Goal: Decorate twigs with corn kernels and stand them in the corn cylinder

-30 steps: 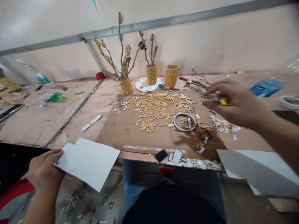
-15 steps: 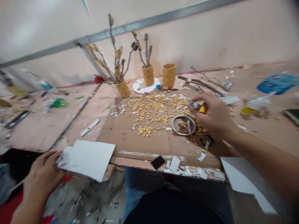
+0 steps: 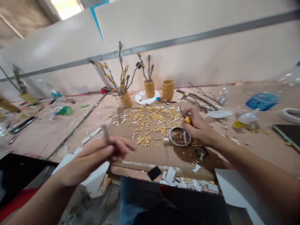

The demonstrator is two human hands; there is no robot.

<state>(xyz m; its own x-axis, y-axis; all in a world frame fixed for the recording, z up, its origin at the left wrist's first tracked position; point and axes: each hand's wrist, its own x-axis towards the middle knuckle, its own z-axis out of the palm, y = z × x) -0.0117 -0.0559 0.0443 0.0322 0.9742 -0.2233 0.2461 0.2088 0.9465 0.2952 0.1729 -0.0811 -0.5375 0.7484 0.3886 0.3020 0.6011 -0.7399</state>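
Observation:
My right hand (image 3: pixel 199 128) is closed on a small yellow-handled tool (image 3: pixel 187 119). It hovers at the far edge of a grey tape ring (image 3: pixel 179 136), beside scattered corn kernels (image 3: pixel 152 117) on a brown cardboard sheet (image 3: pixel 145 153). My left hand (image 3: pixel 99 156) is raised over the table's near edge and blurred by motion. Its fingers are pinched on a thin grey stick (image 3: pixel 106 133) that points upward. A white paper sheet (image 3: pixel 93 180) shows below that hand, off the table's front edge.
Three kernel-covered cups (image 3: pixel 168 89), two of them with twigs in them, stand at the back by a white plate (image 3: pixel 142 99). Loose twigs (image 3: pixel 197 99), plastic bottles (image 3: pixel 262 101) and a tape roll (image 3: pixel 290 115) are on the right. Paper scraps (image 3: pixel 185 182) line the front edge, near a white sheet (image 3: pixel 236 193).
My left hand has risen from the paper's edge to above the table and now pinches a thin stick. My right hand has drawn left and nearer, to the tape ring, with the yellow-handled tool.

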